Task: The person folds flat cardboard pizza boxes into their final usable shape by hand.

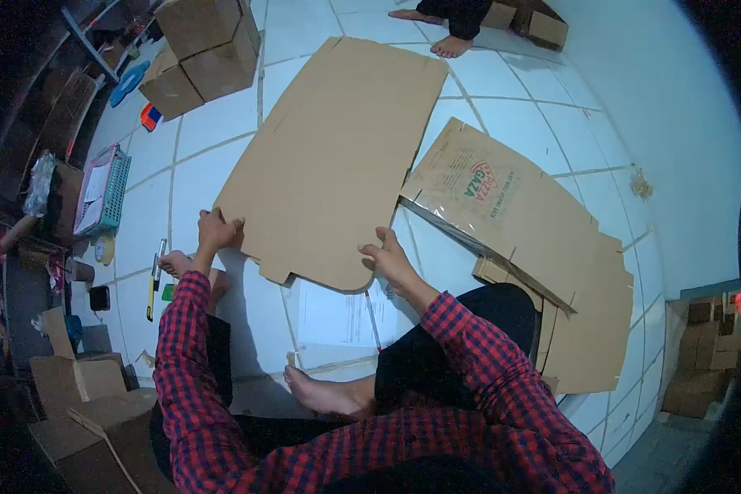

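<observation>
A large flat cardboard sheet (329,165) with a notched near edge slants away in front of me, above the tiled floor. My left hand (216,232) grips its left near edge, thumb on top. At the right near corner my right hand (389,257) pinches the sheet, with some fingers hidden below it. Beneath the near edge lie a printed paper (337,317) and a red-and-white pen (374,321). To the right is a pile of flat cardboard; its top piece (510,206) bears a "Pizza Gaza" print and a shiny clear strip.
Stacked cardboard boxes (210,53) stand at the far left. A teal basket (111,193) with papers, a tape roll (104,249), a phone (100,298) and a yellow cutter (151,296) lie along the left. Another person's foot (451,47) rests beyond the sheet.
</observation>
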Demonstrator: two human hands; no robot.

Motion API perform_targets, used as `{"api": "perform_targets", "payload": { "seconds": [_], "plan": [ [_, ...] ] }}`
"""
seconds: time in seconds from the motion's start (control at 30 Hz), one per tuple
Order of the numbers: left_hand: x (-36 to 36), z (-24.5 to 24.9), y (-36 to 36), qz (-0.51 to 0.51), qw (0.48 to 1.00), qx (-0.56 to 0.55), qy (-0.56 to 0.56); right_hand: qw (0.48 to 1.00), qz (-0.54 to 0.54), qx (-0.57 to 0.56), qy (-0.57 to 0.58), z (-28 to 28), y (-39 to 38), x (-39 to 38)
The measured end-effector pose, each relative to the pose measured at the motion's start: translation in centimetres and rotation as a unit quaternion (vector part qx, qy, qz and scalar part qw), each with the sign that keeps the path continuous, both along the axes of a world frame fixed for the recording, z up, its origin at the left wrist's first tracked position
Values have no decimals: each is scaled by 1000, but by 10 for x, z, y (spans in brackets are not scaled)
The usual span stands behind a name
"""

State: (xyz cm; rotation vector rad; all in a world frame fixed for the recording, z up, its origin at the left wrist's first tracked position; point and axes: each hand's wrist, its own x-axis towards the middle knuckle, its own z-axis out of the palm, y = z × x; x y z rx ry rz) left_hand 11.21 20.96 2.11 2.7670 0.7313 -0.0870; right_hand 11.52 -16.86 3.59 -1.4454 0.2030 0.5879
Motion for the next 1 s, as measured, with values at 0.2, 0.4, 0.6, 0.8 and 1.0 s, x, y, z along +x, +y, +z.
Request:
{"api": "perform_targets", "payload": {
  "seconds": [0.2, 0.4, 0.6, 0.8, 1.0],
  "plan": [
    [-22, 18, -17, -3, 998, -11, 70, 998, 19, 9, -67, -19, -15, -3],
    [-26, -42, 17, 130, 986, 19, -99, 987, -128, 92, -26, -20, -5, -1],
    [-27, 16, 28, 51, 992, -94, -69, 992, -5, 98, -82, -16, 0, 6],
    [-76, 83, 24, -51, 803, -512, -300, 981, 43, 172, -78, 102, -111, -29],
    [-63, 115, -105, -262, 871, -118, -398, 990, 7, 103, -95, 159, -241, -107]
  ]
}}
